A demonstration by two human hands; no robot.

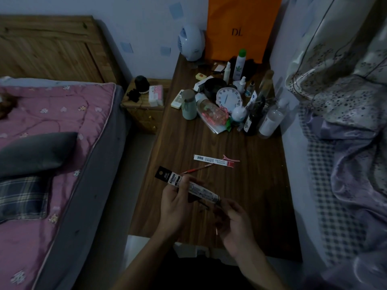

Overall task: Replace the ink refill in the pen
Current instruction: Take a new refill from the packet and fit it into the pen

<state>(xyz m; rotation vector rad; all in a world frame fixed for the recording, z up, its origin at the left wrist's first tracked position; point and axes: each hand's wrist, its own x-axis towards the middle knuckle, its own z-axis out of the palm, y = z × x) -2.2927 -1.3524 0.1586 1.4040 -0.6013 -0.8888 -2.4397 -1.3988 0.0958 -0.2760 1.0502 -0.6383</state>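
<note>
Gripping refill packet (202,191) in left hand (176,208) over surface's (251,185) near edge, pinching its lower end with right hand (232,216) (likely to draw a refill out).

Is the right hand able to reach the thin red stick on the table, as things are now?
Probably not at once. The right hand pinches the lower end of the refill packet, which the left hand holds too, and both lie between it and the thin red stick.
</note>
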